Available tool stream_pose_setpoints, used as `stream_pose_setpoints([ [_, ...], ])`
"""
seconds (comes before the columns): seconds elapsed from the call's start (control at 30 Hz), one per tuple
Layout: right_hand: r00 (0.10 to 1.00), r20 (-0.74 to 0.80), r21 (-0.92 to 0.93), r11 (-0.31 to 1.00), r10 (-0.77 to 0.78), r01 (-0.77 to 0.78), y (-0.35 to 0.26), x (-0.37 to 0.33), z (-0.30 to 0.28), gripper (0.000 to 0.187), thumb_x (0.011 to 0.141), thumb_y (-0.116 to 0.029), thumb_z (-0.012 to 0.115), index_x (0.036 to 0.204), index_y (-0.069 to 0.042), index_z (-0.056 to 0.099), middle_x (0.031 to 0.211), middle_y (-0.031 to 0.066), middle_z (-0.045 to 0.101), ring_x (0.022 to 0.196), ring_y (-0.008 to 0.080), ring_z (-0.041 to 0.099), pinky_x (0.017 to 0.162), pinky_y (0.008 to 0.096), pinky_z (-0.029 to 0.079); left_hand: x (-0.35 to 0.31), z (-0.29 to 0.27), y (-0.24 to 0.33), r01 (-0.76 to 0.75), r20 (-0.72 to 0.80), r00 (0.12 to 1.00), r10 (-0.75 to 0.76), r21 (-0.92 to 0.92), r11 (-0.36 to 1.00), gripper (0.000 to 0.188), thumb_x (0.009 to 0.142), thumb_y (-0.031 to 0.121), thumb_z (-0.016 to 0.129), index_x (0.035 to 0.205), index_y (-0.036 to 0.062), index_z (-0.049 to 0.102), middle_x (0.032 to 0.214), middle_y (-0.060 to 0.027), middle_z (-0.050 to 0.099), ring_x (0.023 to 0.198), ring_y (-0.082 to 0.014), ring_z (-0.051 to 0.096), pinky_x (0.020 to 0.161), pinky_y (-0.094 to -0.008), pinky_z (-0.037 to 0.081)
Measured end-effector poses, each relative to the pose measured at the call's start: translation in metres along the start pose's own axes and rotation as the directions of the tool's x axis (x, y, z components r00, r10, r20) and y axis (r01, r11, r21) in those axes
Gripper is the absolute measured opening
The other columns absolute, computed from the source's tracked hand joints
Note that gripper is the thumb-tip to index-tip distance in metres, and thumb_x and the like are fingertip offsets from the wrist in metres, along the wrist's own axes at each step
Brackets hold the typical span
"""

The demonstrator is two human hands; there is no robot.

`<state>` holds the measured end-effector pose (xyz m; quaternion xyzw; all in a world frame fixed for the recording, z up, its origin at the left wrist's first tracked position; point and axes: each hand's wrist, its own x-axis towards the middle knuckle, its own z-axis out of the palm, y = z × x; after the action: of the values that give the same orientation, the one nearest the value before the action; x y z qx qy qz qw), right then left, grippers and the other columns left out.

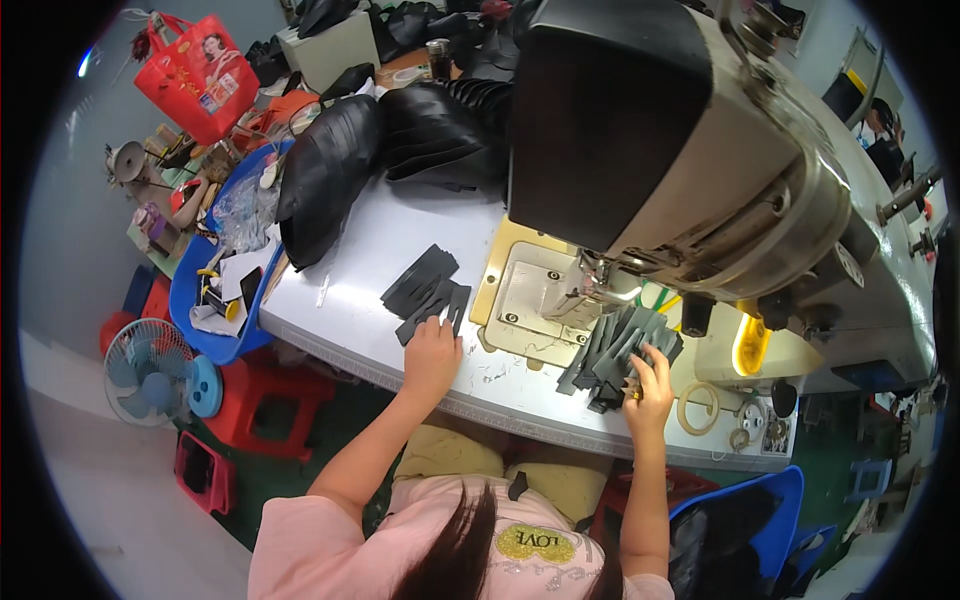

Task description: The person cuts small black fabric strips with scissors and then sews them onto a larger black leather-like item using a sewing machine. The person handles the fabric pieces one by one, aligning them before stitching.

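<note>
My left hand [433, 348] lies on the near end of a small pile of flat black strips [420, 280], left of the sewing machine's needle plate. Its fingers are stretched out and rest on the strips. To the right of the needle area, my right hand [650, 388] reaches its fingertips onto a larger, fanned-out heap of black strips [612, 352]. A small yellow-and-dark tool [632, 390] sits in that hand, under the fingers; its kind is too small to make out. The sewing machine [690, 140] stands over the table between and beyond both hands.
Large black leather-like pieces [335, 170] are stacked at the table's far left. A blue tub [185, 290] with scraps and plastic hangs beside the left edge. A tape roll [698, 408] and bobbins [750, 415] lie at the right. A fan [150, 372] and red stool [262, 410] stand left.
</note>
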<state>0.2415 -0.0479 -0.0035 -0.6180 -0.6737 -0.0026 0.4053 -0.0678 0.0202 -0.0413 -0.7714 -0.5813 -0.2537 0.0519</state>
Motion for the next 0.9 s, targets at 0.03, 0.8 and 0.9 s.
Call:
stream_pose_setpoints([
  [0.03, 0.999, -0.045, 0.007, 1.000, -0.008, 0.008, -0.001, -0.001, 0.002, 0.042, 0.057, 0.014, 0.054, 0.096, -0.001, 0.061, 0.108, 0.0151, 0.057, 0.079, 0.0272, 0.062, 0.064, 0.0321, 0.052, 0.002, 0.006, -0.003, -0.007, 0.031, 0.999, 0.006, 0.033, 0.999, 0.016, 0.071, 0.010, 0.064, 0.079, -0.0008, 0.055, 0.076, -0.0110, 0.049, 0.070, -0.0289, 0.053, 0.059, -0.0373, 0.046],
  [0.8, 0.956, 0.087, 0.477, 0.831, 0.279, -0.286, -0.080, -0.026, 0.084, 0.010, 0.072, 0.003, 0.065, 0.079, 0.004, 0.059, 0.079, 0.0110, 0.059, 0.068, 0.0212, 0.059, 0.060, 0.0281, 0.046, -0.020, 0.015, 0.071, 0.638, 0.642, 0.765, -0.041, -0.766, -0.084, 0.005, 0.086, 0.001, 0.054, 0.086, -0.0035, 0.056, 0.081, -0.0065, 0.061, 0.073, -0.0113, 0.060, 0.067, -0.0232, 0.050],
  [0.9, 0.966, 0.090, 0.478, 0.840, 0.244, -0.257, -0.081, -0.025, 0.079, 0.009, 0.072, 0.004, 0.065, 0.080, 0.004, 0.060, 0.077, 0.0104, 0.059, 0.066, 0.0182, 0.057, 0.060, 0.0266, 0.045, -0.021, 0.015, 0.069, 0.662, 0.664, 0.748, -0.004, -0.747, -0.055, 0.004, 0.086, 0.000, 0.053, 0.085, -0.0031, 0.056, 0.081, -0.0059, 0.061, 0.073, -0.0112, 0.060, 0.069, -0.0233, 0.050],
])
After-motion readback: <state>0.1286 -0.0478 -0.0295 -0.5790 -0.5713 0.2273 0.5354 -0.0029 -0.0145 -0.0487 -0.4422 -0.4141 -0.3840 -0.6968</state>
